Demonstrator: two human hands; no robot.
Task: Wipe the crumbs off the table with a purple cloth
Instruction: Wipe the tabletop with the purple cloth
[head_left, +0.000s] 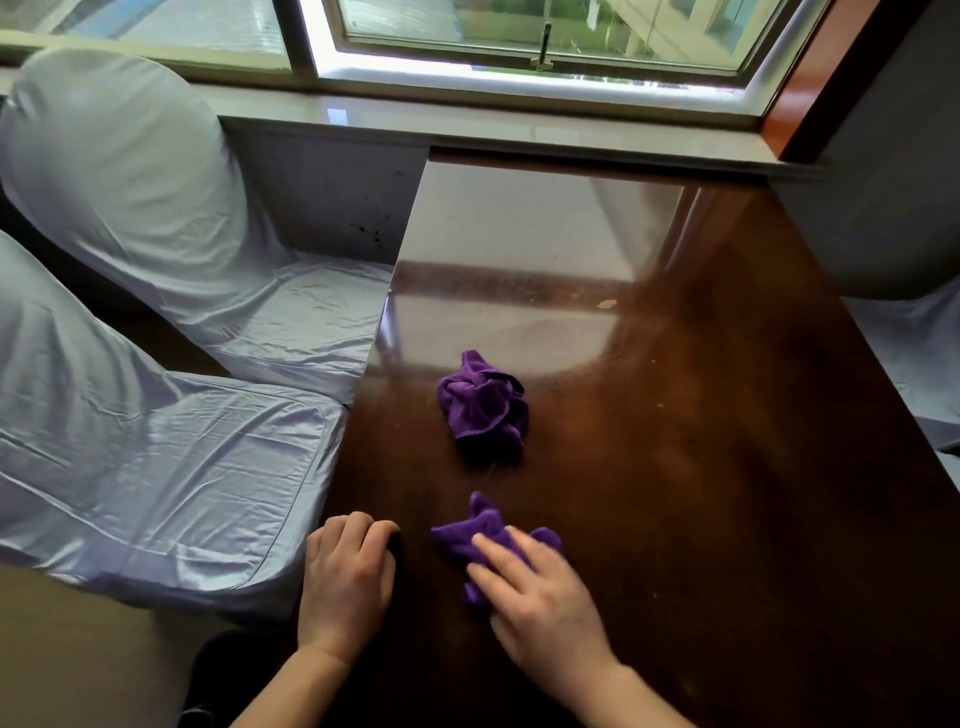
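Observation:
Two crumpled purple cloths lie on the glossy dark brown table (701, 467). My right hand (540, 597) presses flat on the near purple cloth (485, 527), whose edges stick out past my fingers. The second purple cloth (483, 402) sits bunched up farther out, untouched. My left hand (345, 577) rests with curled fingers on the table's left edge, holding nothing. A pale crumb (607, 303) lies far out on the table, with small specks toward the right side (762, 401).
Two chairs in pale lilac covers stand along the table's left side, the near chair (171, 467) and the far chair (156, 208). Another covered chair (919, 364) is at the right. A window sill (519, 130) borders the far end of the table.

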